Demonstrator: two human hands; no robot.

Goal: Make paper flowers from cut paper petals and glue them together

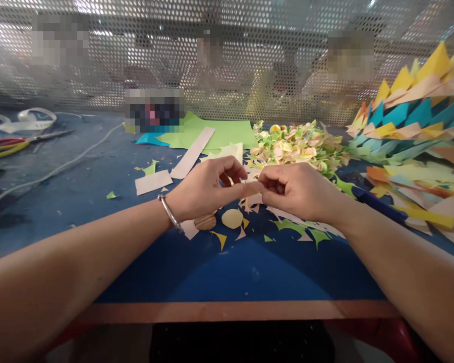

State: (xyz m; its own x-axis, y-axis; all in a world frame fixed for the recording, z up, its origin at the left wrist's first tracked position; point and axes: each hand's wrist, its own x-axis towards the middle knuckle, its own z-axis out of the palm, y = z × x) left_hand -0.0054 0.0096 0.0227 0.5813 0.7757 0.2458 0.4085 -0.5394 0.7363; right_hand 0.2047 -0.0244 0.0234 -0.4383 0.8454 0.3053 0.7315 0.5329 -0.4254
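Close together over the table's middle, both hands have their fingertips bent inward in a pinch. Between them is a small pale peach piece of paper [252,188], partly hidden by the fingers. My left hand [208,184], with a silver bangle at its wrist, holds the paper's left end between thumb and fingers. The right end sits in the curled fingers of my right hand [297,191]. Just below lie a round cream paper disc [232,219] and a ridged brown disc [205,222]. Yellow, pink and green paper scraps [287,226] are scattered around them.
Behind my right hand rises a heap of small curled paper pieces [295,148]. Green sheets [223,132] and pale strips [192,153] lie behind the left. A spiky folded-paper object [412,113] stands at right. Scissors [26,142] and a white cord [64,164] are at left.
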